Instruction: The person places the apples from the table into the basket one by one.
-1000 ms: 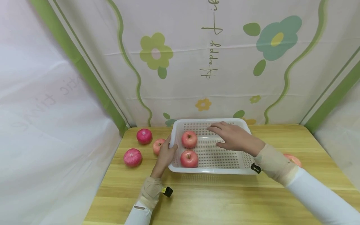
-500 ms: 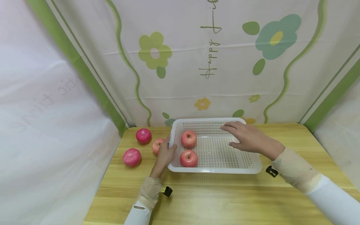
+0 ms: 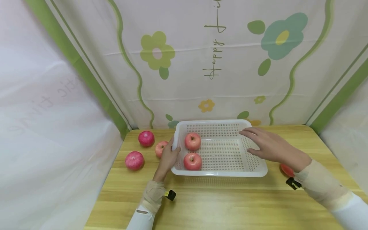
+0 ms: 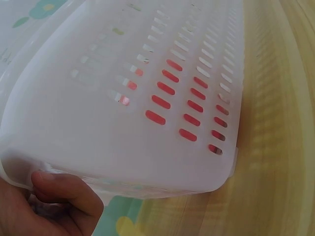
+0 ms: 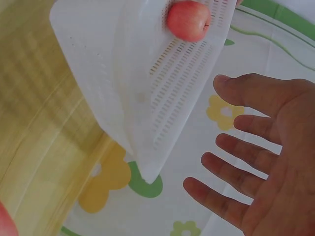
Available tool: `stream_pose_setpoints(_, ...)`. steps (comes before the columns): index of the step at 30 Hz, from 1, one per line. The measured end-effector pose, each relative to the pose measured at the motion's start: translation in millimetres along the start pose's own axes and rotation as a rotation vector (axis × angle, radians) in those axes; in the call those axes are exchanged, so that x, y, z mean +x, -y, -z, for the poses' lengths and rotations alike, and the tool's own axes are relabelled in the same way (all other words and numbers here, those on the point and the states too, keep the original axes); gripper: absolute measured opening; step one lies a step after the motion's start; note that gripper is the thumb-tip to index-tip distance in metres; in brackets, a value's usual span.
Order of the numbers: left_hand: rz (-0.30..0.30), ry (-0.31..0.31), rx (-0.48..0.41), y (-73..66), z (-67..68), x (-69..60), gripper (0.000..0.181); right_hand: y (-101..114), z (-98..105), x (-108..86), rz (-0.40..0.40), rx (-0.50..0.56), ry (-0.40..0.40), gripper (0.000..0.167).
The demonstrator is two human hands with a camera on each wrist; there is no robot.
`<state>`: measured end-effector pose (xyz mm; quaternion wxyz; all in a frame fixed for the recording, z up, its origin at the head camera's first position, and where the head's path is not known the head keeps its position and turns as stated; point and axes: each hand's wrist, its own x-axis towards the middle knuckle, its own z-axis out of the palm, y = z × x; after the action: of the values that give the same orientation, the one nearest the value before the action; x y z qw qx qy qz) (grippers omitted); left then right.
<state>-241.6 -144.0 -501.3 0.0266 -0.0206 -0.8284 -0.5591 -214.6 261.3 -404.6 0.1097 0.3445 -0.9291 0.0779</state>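
Note:
A white plastic basket [image 3: 218,174] with slotted walls stands on the table, two red apples [image 3: 192,141] inside at its left end. My left hand [image 3: 169,158] grips the basket's left rim, thumb on the inner side; the left wrist view shows the curled fingers [image 4: 69,196] at the rim. Over the basket's right end hovers my right hand [image 3: 267,145], fingers spread and holding nothing. From the right wrist the same hand [image 5: 266,147] appears apart from the basket wall. Another apple [image 3: 160,149] lies just left of my left hand, partly hidden by it.
Two round magenta fruits, one at the back [image 3: 146,138] and one nearer [image 3: 134,160], lie on the wooden table [image 3: 218,204] at the left. A red fruit [image 3: 286,170] shows partly beneath my right wrist. A patterned cloth [image 3: 184,83] hangs behind the table.
My right hand has moved right, from over the middle of the basket to its right end. The left hand keeps its grip on the rim, and the apples stay put.

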Motion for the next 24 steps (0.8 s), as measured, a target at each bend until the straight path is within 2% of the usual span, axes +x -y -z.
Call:
stream_pose_setpoints(9,-0.003,-0.003,0.018,-0.5,0.6,0.9,0.069,-13,0,-24.5,-0.017,-0.022,-0.089,0.071)
stream_pose_setpoints(17,0.001,0.006,-0.016,-2.0,0.9,0.1,0.07,-24,5,-44.8,-0.077,-0.034,-0.081,0.073)
stream_pose_setpoints(24,0.005,0.006,-0.021,-1.6,0.3,0.3,0.069,-34,10,-66.2,-0.161,-0.042,-0.055,0.073)
